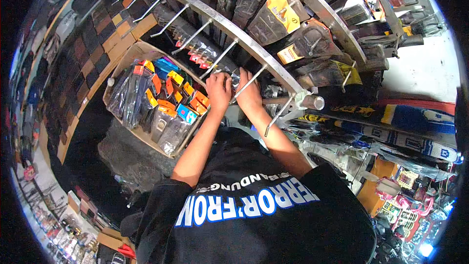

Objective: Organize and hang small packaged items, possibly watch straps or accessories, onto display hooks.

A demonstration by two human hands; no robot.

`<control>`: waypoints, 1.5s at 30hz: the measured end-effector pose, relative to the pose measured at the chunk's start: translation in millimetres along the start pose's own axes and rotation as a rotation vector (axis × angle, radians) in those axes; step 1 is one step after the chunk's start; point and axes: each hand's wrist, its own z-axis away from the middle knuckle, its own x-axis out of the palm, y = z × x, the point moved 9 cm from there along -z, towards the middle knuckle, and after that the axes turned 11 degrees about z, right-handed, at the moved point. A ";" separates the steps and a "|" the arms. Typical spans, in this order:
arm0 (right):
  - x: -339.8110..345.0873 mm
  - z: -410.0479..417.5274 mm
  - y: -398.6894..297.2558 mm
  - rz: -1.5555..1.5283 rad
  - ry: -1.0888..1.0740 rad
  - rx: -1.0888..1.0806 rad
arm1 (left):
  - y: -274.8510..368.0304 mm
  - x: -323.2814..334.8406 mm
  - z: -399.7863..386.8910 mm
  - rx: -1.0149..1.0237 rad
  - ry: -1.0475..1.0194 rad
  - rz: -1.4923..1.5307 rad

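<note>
My left hand (pixel 219 90) and my right hand (pixel 249 90) are close together below a metal display rack (pixel 253 49). Between them is a shiny clear plastic packet (pixel 235 79), with the fingers of both hands curled on it. What the packet contains is mostly hidden. A metal prong (pixel 251 80) of the rack crosses in front of my right hand. To the left of my left hand stands an open cardboard box (pixel 146 142), full of plastic-wrapped dark goods (pixel 126 95) with orange, yellow and blue header cards.
More bagged goods (pixel 280 14) hang from prongs at the upper right. A row of plastic packets with red tags (pixel 198 58) lies behind the rack bar. Blue and white knitted scarves (pixel 406 135) are at the right. A checkered panel of brown and black squares (pixel 89 51) curves along the left.
</note>
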 end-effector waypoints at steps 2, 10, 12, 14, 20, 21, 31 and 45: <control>-1.8 1.4 0.0 -0.015 -0.006 0.014 | 2.8 -0.8 -1.6 0.001 -0.008 -0.005; -4.2 -1.1 0.4 -0.020 -0.003 0.030 | 13.1 -0.9 -10.1 -0.019 -0.019 -0.021; -4.9 -1.7 2.0 -0.075 -0.022 0.055 | 10.7 -2.6 -10.2 -0.046 0.021 -0.044; -3.3 -1.4 4.3 -0.037 0.073 0.017 | 8.9 -1.9 -11.9 -0.078 0.044 -0.025; -9.8 -1.5 -0.8 -0.040 0.146 -0.036 | -2.8 -3.6 -14.4 -0.048 0.020 -0.038; -13.9 -2.1 -4.0 -0.057 0.149 -0.051 | -1.5 -4.2 -13.1 -0.040 0.013 -0.043; -12.2 -0.6 -6.4 -0.053 0.055 -0.049 | 6.8 -7.4 -14.1 0.001 -0.009 -0.081; -5.6 -1.8 -3.2 -0.088 0.093 -0.056 | 19.5 -9.8 -18.3 0.113 -0.004 -0.072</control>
